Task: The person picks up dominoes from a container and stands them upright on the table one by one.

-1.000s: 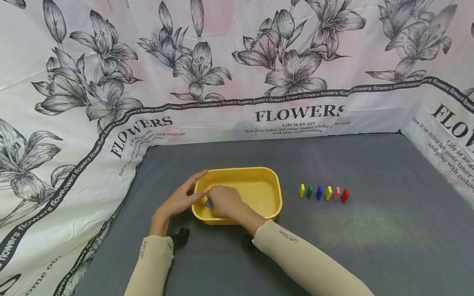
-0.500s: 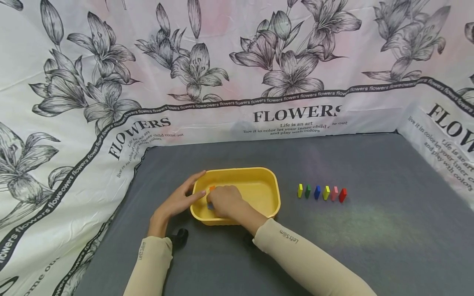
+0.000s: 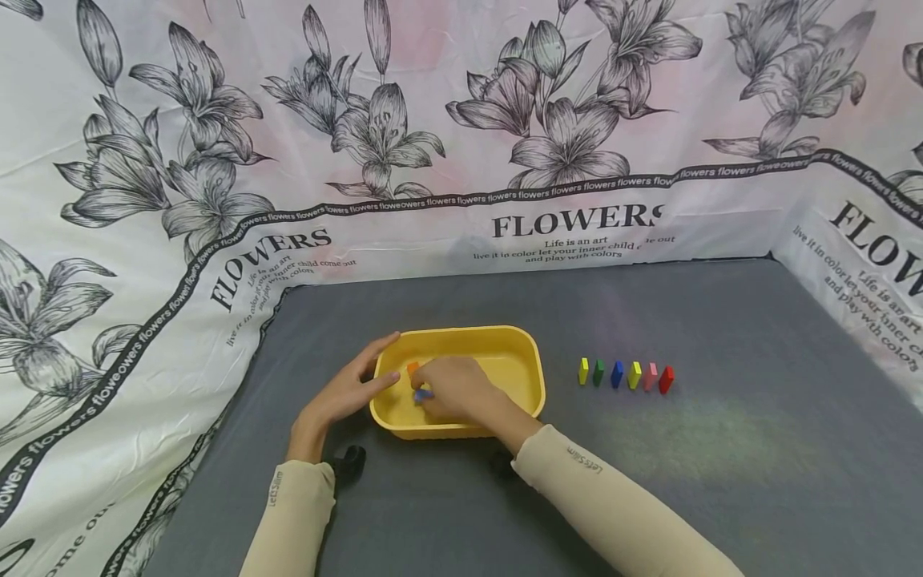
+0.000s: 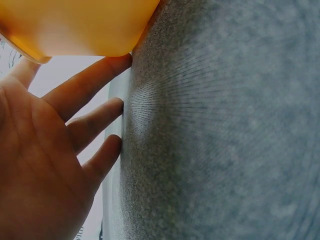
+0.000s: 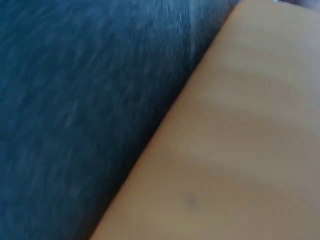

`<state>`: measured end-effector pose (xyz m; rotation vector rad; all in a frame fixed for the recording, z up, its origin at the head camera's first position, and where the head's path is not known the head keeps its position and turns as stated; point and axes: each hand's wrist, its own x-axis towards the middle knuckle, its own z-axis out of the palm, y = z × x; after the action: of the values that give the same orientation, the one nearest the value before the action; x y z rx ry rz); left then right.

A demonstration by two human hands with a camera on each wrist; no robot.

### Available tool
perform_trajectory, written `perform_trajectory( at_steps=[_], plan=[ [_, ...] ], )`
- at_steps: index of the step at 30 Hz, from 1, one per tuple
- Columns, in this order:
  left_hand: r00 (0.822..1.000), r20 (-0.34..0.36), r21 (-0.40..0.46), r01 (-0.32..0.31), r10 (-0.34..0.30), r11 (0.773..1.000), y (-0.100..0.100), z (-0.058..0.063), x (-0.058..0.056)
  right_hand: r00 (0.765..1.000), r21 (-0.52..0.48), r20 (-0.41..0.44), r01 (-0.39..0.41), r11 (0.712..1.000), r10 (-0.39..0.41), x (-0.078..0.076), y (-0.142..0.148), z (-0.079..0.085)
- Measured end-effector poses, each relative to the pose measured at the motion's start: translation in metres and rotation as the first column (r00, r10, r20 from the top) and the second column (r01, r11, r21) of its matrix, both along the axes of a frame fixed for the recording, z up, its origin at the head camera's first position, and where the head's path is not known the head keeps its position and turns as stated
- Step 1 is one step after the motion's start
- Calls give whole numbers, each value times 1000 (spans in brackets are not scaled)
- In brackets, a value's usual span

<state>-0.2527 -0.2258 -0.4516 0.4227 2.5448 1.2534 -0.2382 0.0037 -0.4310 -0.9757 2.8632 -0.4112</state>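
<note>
A yellow plastic tub [image 3: 505,353] stands on the grey table, its long side across. At its left end is my left hand [image 3: 348,394], fingers straight and spread, thumb reaching over the rim. The left wrist view shows this hand's palm [image 4: 40,165] and one fingertip against the tub's underside edge [image 4: 95,50]. My right hand [image 3: 457,389] is inside the tub with curled fingers, pinching a small blue block [image 3: 422,395] near the tub's left end. An orange block [image 3: 413,369] stands just beyond these fingers, partly hidden. The right wrist view shows only blurred tub wall [image 5: 215,150] and table.
Right of the tub, several small upright blocks form a row: a yellow block [image 3: 583,371], green, blue, yellow, pink, and a red block [image 3: 667,380] at the end. Flower-printed cloth [image 3: 404,232] borders the table [image 3: 721,320] at the back and sides.
My right hand has shifted a little to the right inside the tub, and the blue block has moved with it. More of the orange block shows. The left hand has stayed in place.
</note>
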Motion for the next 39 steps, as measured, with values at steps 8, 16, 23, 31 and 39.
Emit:
perform_trajectory(
  at_steps=[8, 16, 23, 31, 39],
  plan=[
    [1000, -4, -6, 19, -19, 1000, 1, 1, 0, 994, -235, 110, 28, 972, -2, -2, 31, 10],
    [1000, -15, -27, 24, -24, 999, 0, 0, 0, 987, -368, 154, 23, 930, 37, 9, 59, 36],
    [1000, -9, -38, 13, -13, 999, 1, 1, 1, 995, -456, 100, 48, 889, -2, 18, 95, 51],
    [1000, 7, -55, -3, 4, 998, 1, 1, 2, 990, -511, 109, 135, 849, -91, 22, 143, 55],
    [1000, 11, -50, -12, 12, 999, 2, 1, 1, 973, -521, 154, 228, 822, -172, 26, 194, 56]
  ],
)
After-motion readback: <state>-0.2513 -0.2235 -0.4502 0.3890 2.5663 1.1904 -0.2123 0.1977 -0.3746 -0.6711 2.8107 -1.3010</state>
